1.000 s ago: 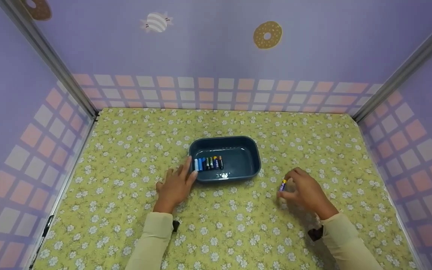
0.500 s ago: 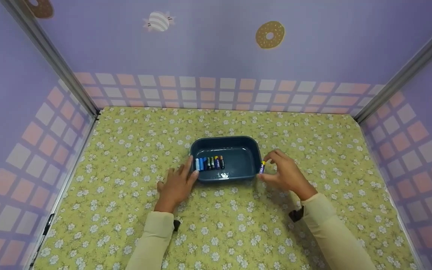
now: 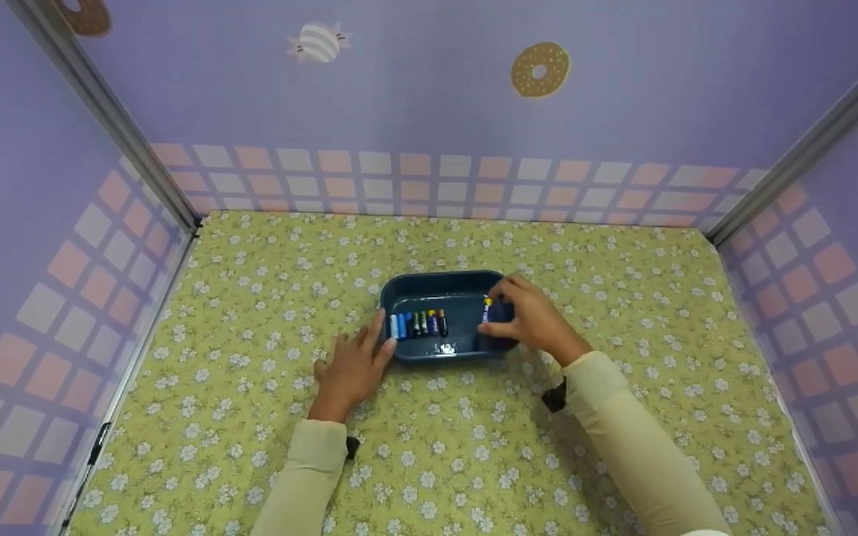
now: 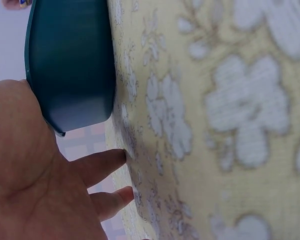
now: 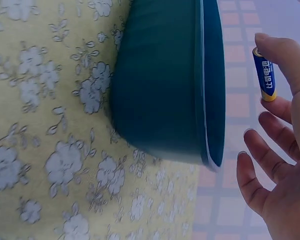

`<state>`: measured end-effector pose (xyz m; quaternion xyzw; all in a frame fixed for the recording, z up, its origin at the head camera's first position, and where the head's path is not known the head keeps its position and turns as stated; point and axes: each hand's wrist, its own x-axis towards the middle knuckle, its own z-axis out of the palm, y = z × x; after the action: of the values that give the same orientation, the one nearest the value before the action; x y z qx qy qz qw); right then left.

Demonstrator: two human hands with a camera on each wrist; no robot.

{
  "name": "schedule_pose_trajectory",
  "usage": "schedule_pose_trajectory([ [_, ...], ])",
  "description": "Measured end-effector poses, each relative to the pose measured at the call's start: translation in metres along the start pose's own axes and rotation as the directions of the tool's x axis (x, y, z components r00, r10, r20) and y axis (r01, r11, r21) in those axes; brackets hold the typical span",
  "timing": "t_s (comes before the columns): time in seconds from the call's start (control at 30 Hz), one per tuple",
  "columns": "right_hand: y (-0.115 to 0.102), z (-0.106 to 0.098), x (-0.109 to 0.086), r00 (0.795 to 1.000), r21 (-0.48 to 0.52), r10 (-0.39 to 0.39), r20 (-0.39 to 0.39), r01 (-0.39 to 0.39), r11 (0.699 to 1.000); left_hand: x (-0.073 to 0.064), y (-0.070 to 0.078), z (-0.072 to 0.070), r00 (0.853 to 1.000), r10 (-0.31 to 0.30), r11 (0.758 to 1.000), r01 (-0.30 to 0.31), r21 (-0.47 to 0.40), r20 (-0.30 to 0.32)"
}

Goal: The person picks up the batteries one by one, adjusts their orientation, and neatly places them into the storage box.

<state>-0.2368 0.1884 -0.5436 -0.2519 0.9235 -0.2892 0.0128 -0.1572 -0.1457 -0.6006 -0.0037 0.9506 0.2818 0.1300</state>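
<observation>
A dark teal plastic box (image 3: 466,351) stands on the cloth, with a row of several batteries (image 3: 419,324) lying side by side at its left end. My right hand (image 3: 537,316) pinches a blue and yellow battery (image 3: 486,310) by its two ends, between thumb and forefinger, over the right part of the box. In the right wrist view this battery (image 5: 265,75) is above the rim, and the other fingers are spread. My left hand (image 3: 354,370) rests at the box's left side, thumb and fingers against the rim; in the left wrist view two fingertips reach the cloth.
A yellow flowered cloth (image 3: 265,298) covers the table. Purple walls with a checked band (image 3: 455,179) close off the back and both sides. Grey metal posts (image 3: 138,156) stand in the corners.
My right hand has carried the pinched battery left and away from me, from the cloth right of the box to above the box. The left hand has stayed at the rim.
</observation>
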Motion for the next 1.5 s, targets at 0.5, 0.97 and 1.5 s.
schedule_pose_trajectory([
  [0.5,-0.003,0.021,0.034,0.995,-0.01,-0.022,0.095,0.023,1.0,0.0,0.0,0.0,1.0,-0.003,1.0,0.004,-0.014,0.016],
  [0.97,-0.002,0.043,0.045,0.985,-0.063,-0.003,0.172,0.014,0.998,0.0,-0.001,0.001,1.0,0.011,1.0,-0.011,-0.002,-0.013],
  [1.5,0.0,0.058,0.054,0.976,-0.093,-0.006,0.217,0.026,0.995,0.001,-0.001,0.002,1.0,0.001,1.0,-0.001,0.01,-0.004],
])
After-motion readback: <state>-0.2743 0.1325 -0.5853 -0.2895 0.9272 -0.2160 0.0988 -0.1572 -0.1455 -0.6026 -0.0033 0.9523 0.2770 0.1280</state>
